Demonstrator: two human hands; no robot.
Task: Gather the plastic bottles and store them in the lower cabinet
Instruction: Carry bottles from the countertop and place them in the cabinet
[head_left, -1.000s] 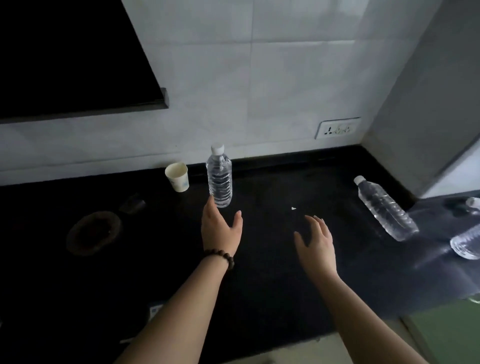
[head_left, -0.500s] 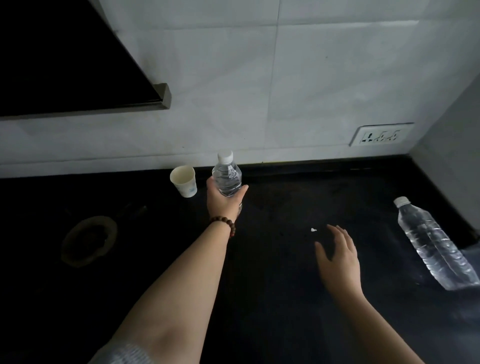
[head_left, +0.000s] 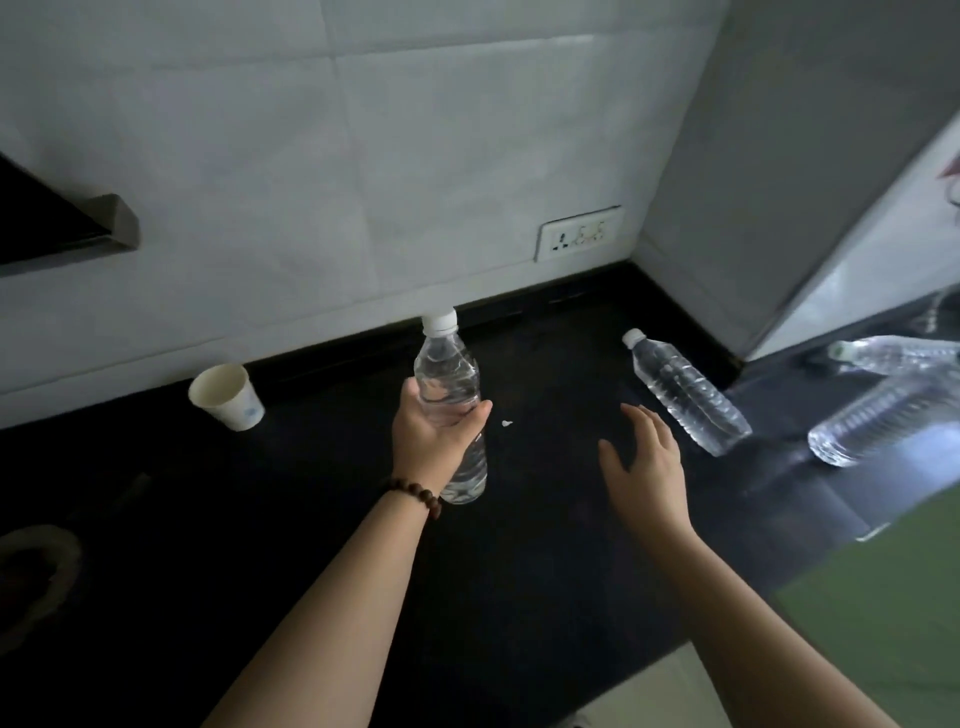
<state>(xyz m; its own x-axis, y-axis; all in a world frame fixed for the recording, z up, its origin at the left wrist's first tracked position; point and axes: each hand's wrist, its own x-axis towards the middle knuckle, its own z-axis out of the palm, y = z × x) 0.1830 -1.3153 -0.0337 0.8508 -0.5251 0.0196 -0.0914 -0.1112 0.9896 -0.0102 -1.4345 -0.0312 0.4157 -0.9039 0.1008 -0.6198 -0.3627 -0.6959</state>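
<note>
The left hand (head_left: 434, 439) holds an upright bottle (head_left: 449, 395) above the desk (head_left: 519, 571); the right hand (head_left: 647, 467) is spread, holding nothing.

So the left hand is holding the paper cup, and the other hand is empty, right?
Not quite. In the head view the left hand grips a plastic bottle; the paper cup stands untouched beside it. The right hand is indeed empty.

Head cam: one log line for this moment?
left hand: grips upright bottle | right hand: open, near lying bottle | cabinet: not visible
</note>
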